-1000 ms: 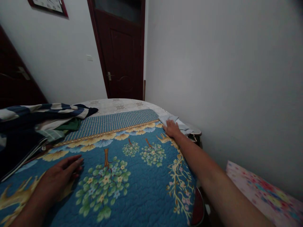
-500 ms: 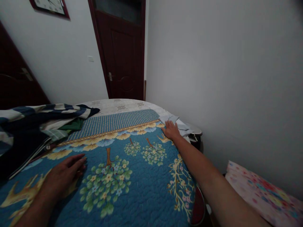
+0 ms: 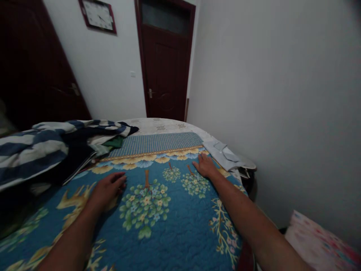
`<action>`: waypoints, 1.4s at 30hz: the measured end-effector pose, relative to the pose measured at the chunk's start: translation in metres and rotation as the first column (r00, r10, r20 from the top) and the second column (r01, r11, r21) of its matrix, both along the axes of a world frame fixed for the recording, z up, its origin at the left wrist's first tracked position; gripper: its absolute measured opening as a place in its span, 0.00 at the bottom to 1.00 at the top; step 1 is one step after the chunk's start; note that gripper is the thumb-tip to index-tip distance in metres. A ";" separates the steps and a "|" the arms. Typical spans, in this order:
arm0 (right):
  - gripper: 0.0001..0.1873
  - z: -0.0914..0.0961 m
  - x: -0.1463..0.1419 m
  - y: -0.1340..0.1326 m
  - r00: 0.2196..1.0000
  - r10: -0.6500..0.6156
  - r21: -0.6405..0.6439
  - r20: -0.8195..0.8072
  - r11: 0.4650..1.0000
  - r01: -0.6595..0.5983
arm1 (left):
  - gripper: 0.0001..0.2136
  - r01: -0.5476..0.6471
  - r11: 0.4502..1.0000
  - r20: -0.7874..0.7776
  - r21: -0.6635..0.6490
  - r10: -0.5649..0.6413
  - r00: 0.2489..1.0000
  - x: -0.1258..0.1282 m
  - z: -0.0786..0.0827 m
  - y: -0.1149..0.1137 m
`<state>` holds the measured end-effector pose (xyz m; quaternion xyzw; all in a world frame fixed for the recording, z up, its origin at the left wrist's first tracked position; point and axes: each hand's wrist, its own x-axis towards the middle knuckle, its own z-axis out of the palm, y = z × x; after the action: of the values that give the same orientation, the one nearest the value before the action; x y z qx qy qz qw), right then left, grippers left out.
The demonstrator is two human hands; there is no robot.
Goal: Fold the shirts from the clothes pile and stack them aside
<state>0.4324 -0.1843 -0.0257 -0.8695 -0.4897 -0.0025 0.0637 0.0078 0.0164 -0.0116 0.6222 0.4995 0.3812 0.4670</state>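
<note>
A blue quilted cloth (image 3: 135, 248), printed with trees and flowers, is spread over the table in front of me. My right hand (image 3: 205, 166) lies palm down near its far right part, fingers spread, holding nothing. Just beyond that hand is a folded light grey garment (image 3: 222, 155) at the table's right edge, apart from the fingers. My left hand (image 3: 110, 187) is over the left part of the quilted cloth, loosely bent and empty; whether it touches the cloth I cannot tell. Its palm is hidden.
A heap of clothes (image 3: 56, 145), striped and dark, covers the table's left side. Beyond the quilted cloth shows a patterned white tablecloth (image 3: 158, 124). A pink floral item (image 3: 318, 241) stands at the lower right, beside the wall (image 3: 267, 94). Dark red doors (image 3: 167, 75) are behind.
The view has turned left, so everything sits further right. My right hand has drawn back from the grey garment onto the quilted cloth. My left hand keeps its loose bent shape.
</note>
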 end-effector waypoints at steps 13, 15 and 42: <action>0.42 -0.041 -0.031 0.020 0.993 0.017 -0.054 0.120 0.998 -0.011 | 0.18 -0.354 0.929 0.277 0.106 0.315 0.908 -0.027 0.016 0.000; 0.42 -0.043 -0.049 0.023 0.992 0.037 -0.045 0.121 0.998 -0.032 | 0.19 -0.520 0.843 0.355 0.135 0.449 0.820 -0.041 0.024 0.006; 0.40 -0.052 -0.066 0.027 0.975 0.106 0.058 0.197 0.991 -0.120 | 0.25 -0.790 0.598 0.739 -0.132 0.591 0.324 -0.113 0.052 0.023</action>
<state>0.3664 -0.1577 -0.0773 -0.8331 -0.5419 -0.1006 0.0462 -0.1054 0.0391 0.0407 0.1954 0.4371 0.8144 0.3279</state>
